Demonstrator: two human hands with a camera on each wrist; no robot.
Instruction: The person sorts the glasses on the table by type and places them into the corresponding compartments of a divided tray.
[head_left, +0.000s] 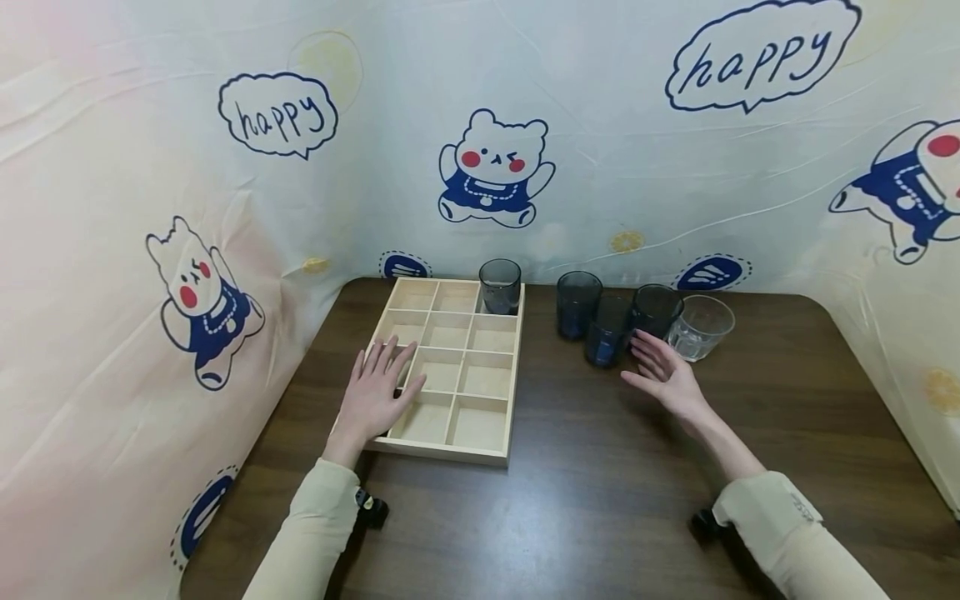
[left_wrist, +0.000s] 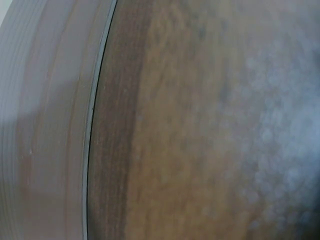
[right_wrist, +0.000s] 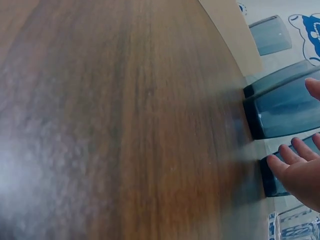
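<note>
My left hand (head_left: 378,392) lies with spread fingers over the left side of a pale wooden divided tray (head_left: 450,452). A smoky grey drinking glass (head_left: 499,287) stands in its far right compartment. To the tray's right, three dark blue-grey glasses (head_left: 578,304) stand close together, with a clear glass (head_left: 701,327) beside them. My right hand (head_left: 667,375) reaches toward this group, thumb apart from loosely extended fingers, nearest the dark glasses. In the right wrist view its fingertips overlap a dark glass (right_wrist: 272,177); whether they touch it I cannot tell. The left wrist view does not show the left hand.
Everything stands on a dark brown wooden table (head_left: 600,500). A patterned cloth (head_left: 600,167) with bears and "happy" bubbles hangs behind the table and along its sides. The tray's wooden side (left_wrist: 45,130) fills the left edge of the left wrist view.
</note>
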